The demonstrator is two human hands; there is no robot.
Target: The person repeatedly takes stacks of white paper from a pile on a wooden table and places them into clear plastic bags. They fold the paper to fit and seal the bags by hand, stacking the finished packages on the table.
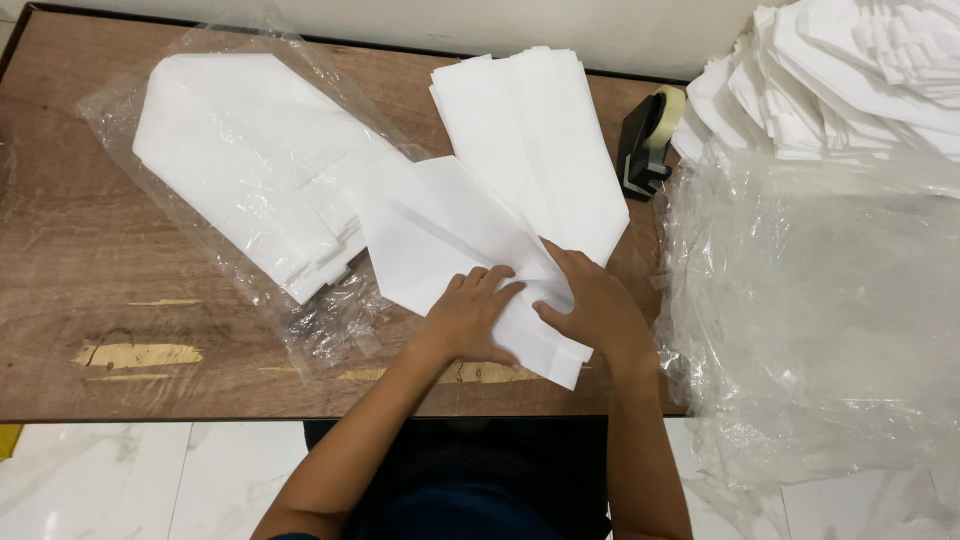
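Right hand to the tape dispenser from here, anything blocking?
Probably yes. The right hand rests on the folded white paper; the tape dispenser stands beyond it on bare table, with nothing between.

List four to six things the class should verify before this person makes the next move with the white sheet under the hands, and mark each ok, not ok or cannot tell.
1. Both hands on the work: left hand and right hand press the folded white sheet. Ok.
2. Sheet lies flat on the wooden table: ok.
3. Near end of the sheet kept on the table: it reaches close to the edge. Cannot tell.
4. Tape dispenser within view, upright by the right side: ok.
5. Loose plastic bags clear of the sheet: they crowd the right hand. Not ok.
6. Stack of white sheets apart from the work: they overlap. Not ok.
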